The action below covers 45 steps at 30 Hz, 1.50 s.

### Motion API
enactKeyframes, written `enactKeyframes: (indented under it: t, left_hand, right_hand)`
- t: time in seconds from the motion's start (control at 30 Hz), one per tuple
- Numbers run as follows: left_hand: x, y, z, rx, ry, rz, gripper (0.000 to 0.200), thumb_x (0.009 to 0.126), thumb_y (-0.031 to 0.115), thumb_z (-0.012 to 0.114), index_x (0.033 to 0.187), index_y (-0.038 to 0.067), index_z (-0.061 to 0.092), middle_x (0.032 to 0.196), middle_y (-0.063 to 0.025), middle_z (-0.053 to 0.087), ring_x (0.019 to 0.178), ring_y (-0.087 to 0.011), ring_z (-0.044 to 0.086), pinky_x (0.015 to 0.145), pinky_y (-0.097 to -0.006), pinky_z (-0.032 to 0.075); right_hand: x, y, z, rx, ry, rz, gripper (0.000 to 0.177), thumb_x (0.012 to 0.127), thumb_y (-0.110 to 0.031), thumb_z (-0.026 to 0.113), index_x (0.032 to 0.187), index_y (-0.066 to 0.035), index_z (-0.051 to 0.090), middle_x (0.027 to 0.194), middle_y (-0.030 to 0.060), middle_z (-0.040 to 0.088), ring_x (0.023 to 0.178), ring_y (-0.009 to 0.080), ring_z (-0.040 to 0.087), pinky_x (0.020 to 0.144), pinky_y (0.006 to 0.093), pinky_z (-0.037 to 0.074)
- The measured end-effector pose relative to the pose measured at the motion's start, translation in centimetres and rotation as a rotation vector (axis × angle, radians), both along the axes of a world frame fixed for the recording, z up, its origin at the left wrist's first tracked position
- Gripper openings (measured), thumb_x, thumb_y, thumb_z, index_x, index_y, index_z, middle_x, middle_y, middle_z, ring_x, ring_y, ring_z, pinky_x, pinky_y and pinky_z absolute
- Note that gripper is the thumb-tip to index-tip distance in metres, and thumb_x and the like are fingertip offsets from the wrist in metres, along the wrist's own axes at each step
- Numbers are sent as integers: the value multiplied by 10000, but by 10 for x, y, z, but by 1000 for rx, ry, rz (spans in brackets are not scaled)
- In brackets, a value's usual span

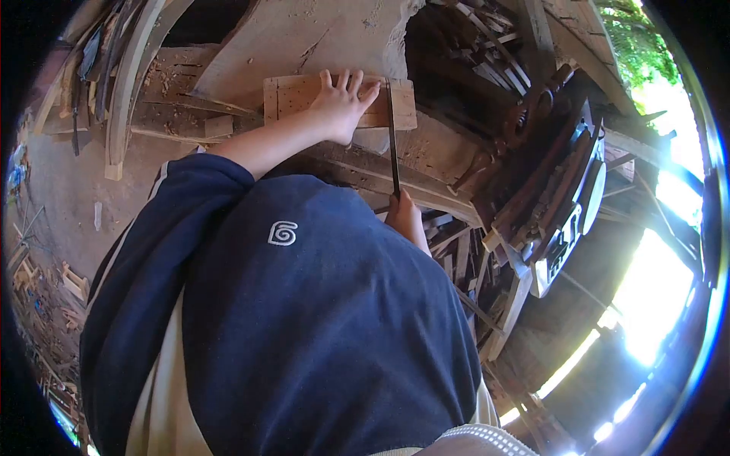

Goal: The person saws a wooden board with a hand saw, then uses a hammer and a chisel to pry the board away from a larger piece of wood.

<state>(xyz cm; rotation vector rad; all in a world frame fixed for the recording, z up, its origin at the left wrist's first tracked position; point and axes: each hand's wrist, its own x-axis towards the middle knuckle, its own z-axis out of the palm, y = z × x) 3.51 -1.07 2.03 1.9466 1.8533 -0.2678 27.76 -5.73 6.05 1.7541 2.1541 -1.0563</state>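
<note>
My left hand (338,108) lies spread on a short wooden board (285,95) with a few dark holes in its face, pressing on its middle. My right hand (407,218), partly hidden by my own shirt, is closed around the near end of a saw (393,144). Its long, thin, dark blade shows almost edge-on and crosses the board near the right end. The handle is hidden in my fingers. Under the board is a thick, rough-edged wooden slab (304,38).
A small wood block (219,126) and sawdust lie on the bench to the left. Curved timbers (129,83) lean at the far left. Several dark wooden pieces and tools hang on a rack (551,197) to the right. Scrap wood (487,53) is heaped at the back right.
</note>
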Motion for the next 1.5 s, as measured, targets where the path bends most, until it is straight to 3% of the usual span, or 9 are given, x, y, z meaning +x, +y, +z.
enactKeyframes:
  t: [0.13, 0.2, 0.47, 0.67, 0.9, 1.17, 1.33, 1.5]
  left_hand:
    - [0, 1, -4, 5, 13, -12, 1227, 593, 407, 852, 1528, 101, 118, 1524, -286, 176, 1403, -459, 215, 1064, -701, 195]
    - [1, 1, -7, 32, 10, 13, 1235, 587, 409, 855, 1529, 101, 116, 1524, -287, 179, 1403, -458, 216, 1065, -699, 195]
    - [-2, -2, -3, 36, -25, -1, 1231, 571, 381, 849, 1528, 99, 129, 1520, -296, 193, 1391, -461, 248, 1052, -707, 200]
    - [2, -3, -18, 63, -1, 5, 1105, 646, 313, 791, 1523, 91, 157, 1516, -299, 201, 1391, -460, 251, 1044, -716, 200]
    - [-2, -1, 2, 22, -21, -7, 1063, 668, 261, 761, 1523, 91, 153, 1524, -288, 195, 1398, -449, 249, 1055, -701, 209]
    - [5, -2, -33, 140, 95, -9, 1244, 591, 471, 846, 1528, 102, 116, 1523, -279, 189, 1404, -446, 222, 1052, -706, 185]
    - [3, 3, -2, -14, 39, -21, 1254, 588, 481, 847, 1529, 113, 104, 1526, -276, 179, 1406, -445, 214, 1057, -702, 186]
    - [6, 8, 1, -47, 66, -4, 1265, 580, 463, 853, 1529, 117, 92, 1524, -277, 175, 1403, -453, 214, 1061, -703, 189]
  right_hand:
    - [-26, 30, -13, 6, -12, 38, 196, 953, -149, 469, 1034, 17, 533, 921, 328, 618, 924, 512, 580, 745, 552, 463]
    - [-42, 55, -33, 121, 114, 72, 202, 952, -164, 482, 1023, 17, 536, 918, 323, 620, 920, 514, 580, 747, 542, 468]
    - [27, -6, -14, 2, 2, -18, 213, 956, -173, 487, 1056, -1, 562, 899, 300, 632, 911, 498, 595, 748, 515, 479]
    - [-52, 56, -40, 123, 126, 54, 192, 941, -127, 471, 1025, 28, 546, 924, 334, 613, 944, 516, 572, 776, 544, 461]
    - [22, 4, -8, -52, 9, -39, 198, 938, -147, 487, 1044, 11, 544, 923, 328, 618, 933, 514, 578, 757, 542, 464]
    - [-43, 49, -36, 56, 139, 14, 204, 943, -160, 479, 1024, 16, 542, 908, 325, 622, 917, 517, 578, 750, 549, 465]
    - [23, 3, -18, -58, 82, -83, 212, 960, -178, 471, 1009, 14, 546, 895, 325, 619, 935, 520, 568, 744, 550, 462]
    - [-30, 47, -38, 37, 174, -17, 209, 964, -189, 481, 1006, 5, 547, 912, 320, 620, 935, 515, 567, 746, 547, 465]
